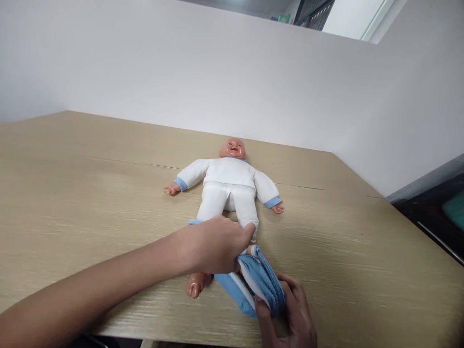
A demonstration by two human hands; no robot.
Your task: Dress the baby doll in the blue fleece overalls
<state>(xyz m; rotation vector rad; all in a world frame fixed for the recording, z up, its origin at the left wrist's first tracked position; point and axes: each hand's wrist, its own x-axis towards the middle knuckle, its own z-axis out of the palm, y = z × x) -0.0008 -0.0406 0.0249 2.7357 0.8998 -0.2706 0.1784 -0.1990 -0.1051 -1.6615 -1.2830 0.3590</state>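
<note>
A baby doll (228,186) in a white suit with blue cuffs lies on its back on a wooden table (90,193), head away from me. My left hand (213,244) rests over the doll's lower legs, fingers curled around the top edge of a blue sock or bootie (259,282). My right hand (290,311) grips the bottom of that same blue piece from below, near the table's front edge. One bare doll foot (195,285) sticks out under my left wrist. The other foot is hidden inside the blue piece.
White partition walls (217,72) stand behind and to the right of the table. A dark surface with a teal object (455,208) lies beyond the table's right edge.
</note>
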